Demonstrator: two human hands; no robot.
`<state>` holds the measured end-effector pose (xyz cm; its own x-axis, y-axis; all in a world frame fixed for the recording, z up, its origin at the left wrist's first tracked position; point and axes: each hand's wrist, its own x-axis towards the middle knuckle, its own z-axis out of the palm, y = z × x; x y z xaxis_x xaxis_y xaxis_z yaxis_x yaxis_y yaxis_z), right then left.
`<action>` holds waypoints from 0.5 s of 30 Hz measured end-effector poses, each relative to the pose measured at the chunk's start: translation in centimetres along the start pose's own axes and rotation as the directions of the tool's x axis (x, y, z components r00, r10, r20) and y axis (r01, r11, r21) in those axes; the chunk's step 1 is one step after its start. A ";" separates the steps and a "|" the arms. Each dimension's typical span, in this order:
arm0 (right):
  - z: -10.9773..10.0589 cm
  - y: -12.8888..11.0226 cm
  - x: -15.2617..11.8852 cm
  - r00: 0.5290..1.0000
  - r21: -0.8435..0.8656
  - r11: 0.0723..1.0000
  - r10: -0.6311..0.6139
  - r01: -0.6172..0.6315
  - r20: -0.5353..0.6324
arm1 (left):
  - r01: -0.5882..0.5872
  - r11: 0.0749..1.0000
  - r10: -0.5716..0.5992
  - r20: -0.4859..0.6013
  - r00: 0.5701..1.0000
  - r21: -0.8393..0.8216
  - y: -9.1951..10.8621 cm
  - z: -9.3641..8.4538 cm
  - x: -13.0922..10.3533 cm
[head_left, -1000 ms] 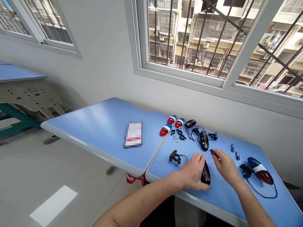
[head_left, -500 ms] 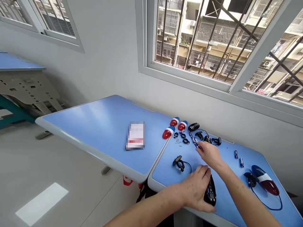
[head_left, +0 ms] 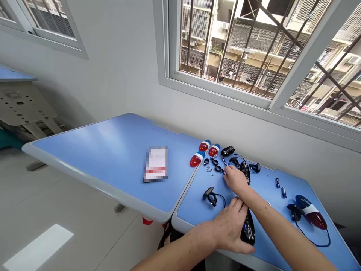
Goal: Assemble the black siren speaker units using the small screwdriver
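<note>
My left hand (head_left: 232, 226) is wrapped over a black oval battery housing (head_left: 248, 230) near the table's front edge. A blue battery shows inside the housing, partly behind the fingers. Farther back, my right hand (head_left: 237, 181) has its fingers pinched together at the near end of a row of blue batteries (head_left: 225, 162). Its fingertips cover the battery there. Right beside this hand lies a second open black housing (head_left: 245, 171), with another one (head_left: 228, 151) behind. A black ring clamp (head_left: 218, 169) is close to the right fingertips.
Three red, white and blue shells (head_left: 196, 159) lie at the table joint, near small screws (head_left: 209, 169). A cabled clamp switch (head_left: 210, 196) sits left of my hands. On the right are two loose batteries (head_left: 283, 192) and a closed shell unit (head_left: 311, 212). A phone-like blurred item (head_left: 156, 164) lies left.
My right hand has moved left and slightly away along the battery row, uncovering more of the black housing beside it. My left hand keeps hold of its housing. The view has shifted slightly.
</note>
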<state>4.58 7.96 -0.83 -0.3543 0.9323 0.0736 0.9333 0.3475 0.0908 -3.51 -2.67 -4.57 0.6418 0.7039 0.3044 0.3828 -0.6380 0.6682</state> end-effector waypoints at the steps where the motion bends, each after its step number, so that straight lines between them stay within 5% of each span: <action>1: -0.2 -0.2 0.0 1.000 -0.004 1.000 0.000 0.000 0.005 | 0.001 1.000 -0.001 0.000 1.000 0.002 0.0 0.0 0.0; 9: -1.8 0.3 -1.2 0.999 0.017 1.000 0.009 -0.010 0.053 | 0.016 1.000 -0.016 0.005 1.000 -0.025 0.0 -0.1 0.1; 15: -0.4 1.6 -1.8 0.995 0.034 0.999 0.017 -0.021 0.101 | 0.039 0.999 -0.039 0.020 0.999 -0.036 0.2 -0.3 0.2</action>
<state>6.69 6.82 -0.41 -0.3303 0.9435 -0.0255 0.9419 0.3313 0.0554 -3.50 -2.62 -4.20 0.6394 0.7218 0.2650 0.3834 -0.5980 0.7038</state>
